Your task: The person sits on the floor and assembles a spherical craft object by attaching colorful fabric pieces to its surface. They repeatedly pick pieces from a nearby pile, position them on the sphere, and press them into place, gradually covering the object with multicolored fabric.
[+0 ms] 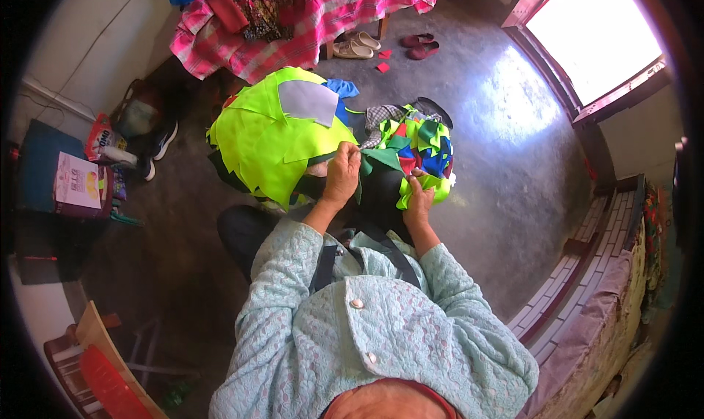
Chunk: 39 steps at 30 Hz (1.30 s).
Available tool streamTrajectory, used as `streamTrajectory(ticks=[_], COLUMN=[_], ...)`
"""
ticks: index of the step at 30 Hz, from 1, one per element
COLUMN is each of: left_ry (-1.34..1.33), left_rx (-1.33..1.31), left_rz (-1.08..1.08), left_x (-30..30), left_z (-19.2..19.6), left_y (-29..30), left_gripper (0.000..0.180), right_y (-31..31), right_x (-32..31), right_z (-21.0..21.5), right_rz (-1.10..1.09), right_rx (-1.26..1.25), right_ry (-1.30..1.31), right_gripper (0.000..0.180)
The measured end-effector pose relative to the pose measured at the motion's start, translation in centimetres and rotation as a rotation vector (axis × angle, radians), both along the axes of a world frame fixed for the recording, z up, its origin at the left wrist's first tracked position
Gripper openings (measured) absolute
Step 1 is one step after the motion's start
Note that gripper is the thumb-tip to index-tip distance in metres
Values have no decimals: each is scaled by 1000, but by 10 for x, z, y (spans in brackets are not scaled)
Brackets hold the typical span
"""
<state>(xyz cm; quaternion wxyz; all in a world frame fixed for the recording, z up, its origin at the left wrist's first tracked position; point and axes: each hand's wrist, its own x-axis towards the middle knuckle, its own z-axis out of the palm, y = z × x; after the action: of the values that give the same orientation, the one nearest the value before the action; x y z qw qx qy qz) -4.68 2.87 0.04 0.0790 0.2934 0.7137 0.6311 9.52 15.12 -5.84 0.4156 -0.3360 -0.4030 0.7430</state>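
Note:
My left hand (342, 175) pinches the corner of a green cloth piece (383, 157) just in front of my lap. Fluorescent yellow strips (438, 190) are gripped in my right hand (419, 200), a short way to the right. Left of my hands rises a large mound of fluorescent yellow fabric pieces (253, 136), with a grey patch (308, 101) on top and blue cloth (342, 90) behind it. Beyond my right hand, a heap of mixed scraps (429, 135) in yellow, green, blue and red fills what looks like a bag or basket, its lower part hidden.
A bed with a pink checked cover (323, 15) stands ahead, with beige shoes (354, 47) and dark red shoes (420, 46) by it. Small red scraps (383, 67) lie on the grey floor (484, 147). Boxes (77, 180) stand at left, a wooden chair (95, 368) at lower left.

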Motion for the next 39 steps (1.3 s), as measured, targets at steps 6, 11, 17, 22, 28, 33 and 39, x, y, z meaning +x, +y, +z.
streamTrajectory(ticks=[6, 11, 17, 22, 28, 33, 39], left_ry=[-139, 325, 536, 788, 859, 638, 750], left_rx=[-112, -171, -304, -447, -988, -1018, -594], left_rz=[-162, -215, -338, -192, -69, 2, 142], left_x=[-22, -52, -106, -141, -155, -143, -108], left_z=[64, 95, 175, 216, 166, 95, 61], left_y=[3, 12, -14, -92, -185, -212, -145], left_gripper=[8, 10, 10, 11, 18, 25, 17], right_y=[-2, -3, -3, -1, -1, 0, 0], right_x=[0, 0, -1, -1, -1, -2, -1], right_z=[0, 8, 6, 2, 2, -2, 1], right_rz=[25, 42, 44, 45, 88, 95, 119], right_rx=[44, 50, 63, 86, 108, 125, 162], right_ry=[-30, -51, -34, -73, -75, -77, -96], right_gripper=[13, 13, 12, 12, 12, 11, 11])
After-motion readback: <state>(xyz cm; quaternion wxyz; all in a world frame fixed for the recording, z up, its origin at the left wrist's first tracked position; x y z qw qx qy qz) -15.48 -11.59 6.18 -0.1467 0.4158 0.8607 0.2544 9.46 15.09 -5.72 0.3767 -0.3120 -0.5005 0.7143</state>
